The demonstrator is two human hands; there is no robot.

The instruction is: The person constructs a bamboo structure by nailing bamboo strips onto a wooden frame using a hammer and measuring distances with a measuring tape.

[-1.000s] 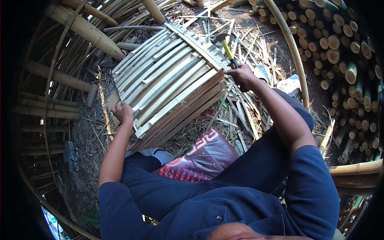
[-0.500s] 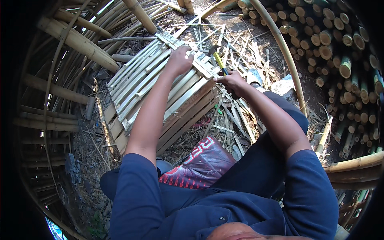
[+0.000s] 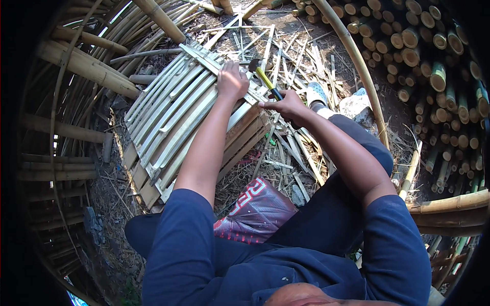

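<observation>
A crate [image 3: 181, 107] of pale bamboo or wooden slats stands on the ground before me, its slatted top tilted in view. A crosspiece [image 3: 201, 58] runs over the slat ends along the far right edge. On this crosspiece my left hand [image 3: 233, 81] rests with fingers bent and close together; whatever is under them is hidden. Wrapped round the grip of a hammer [image 3: 266, 80] with a yellow and black handle is my right hand [image 3: 290, 105], just off the crate's right corner. The dark hammer head is just right of my left fingers.
Bamboo scraps [image 3: 301, 61] litter the ground beyond the crate. Cut bamboo poles [image 3: 408, 41] are stacked at the far right, behind a curved pole [image 3: 360, 61]. A printed dark red sack [image 3: 260, 211] lies by my legs. Bamboo framing [image 3: 87, 69] stands on the left.
My left hand has shifted right along the crosspiece, its fingers drawn closer together. The hammer head has come nearer to that hand. The whole view has shifted slightly.
</observation>
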